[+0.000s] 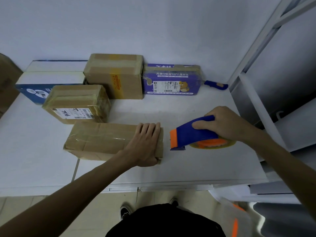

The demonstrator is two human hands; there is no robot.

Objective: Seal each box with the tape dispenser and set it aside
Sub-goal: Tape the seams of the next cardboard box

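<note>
Near the front edge of the table [188,165], the left hand [145,142] presses flat-fingered on the right end of the brown box [99,139] while the right hand [224,122] grips the tape dispenser [193,135] just beside it, a gap between, other parcels [118,76] behind along the wall [153,31].

Both our forearms are bare down to the left hand [147,144] and the right hand [220,124]. Lower in the view we wear a plain black garment [164,221]; whether it is a shirt or shorts we cannot tell. Past it show our left shoe [125,211], black with white markings, and the dark toe of our right shoe [173,201].
</note>
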